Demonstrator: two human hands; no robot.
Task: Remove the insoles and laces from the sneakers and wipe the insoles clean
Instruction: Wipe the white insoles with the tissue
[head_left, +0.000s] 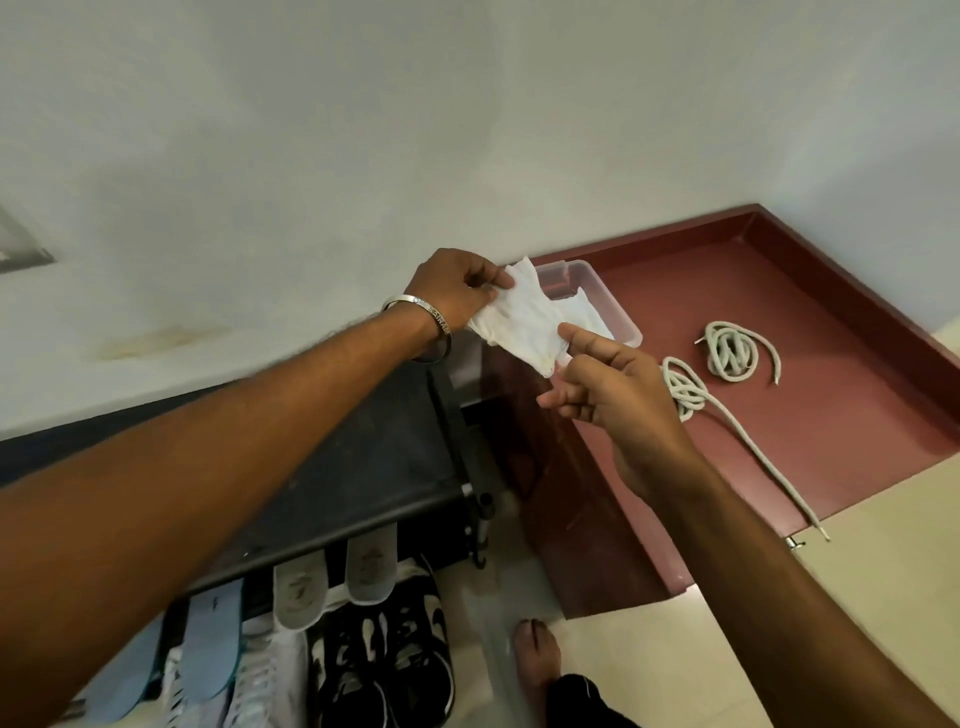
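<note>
A white cloth (522, 317) was pinched at opposite ends by the left hand (457, 288) and right hand (618, 395), both grips closed on it.

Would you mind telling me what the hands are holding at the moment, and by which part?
Both hold one white wipe: the left hand pinches its upper edge, the right hand its lower corner, stretching it out.

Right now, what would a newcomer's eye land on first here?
Both hands, left and right, stretch a white wipe at centre, over a clear plastic box on the maroon ledge. Two coiled laces lie on that ledge; four insoles lean on the black rack, bottom left.
</note>
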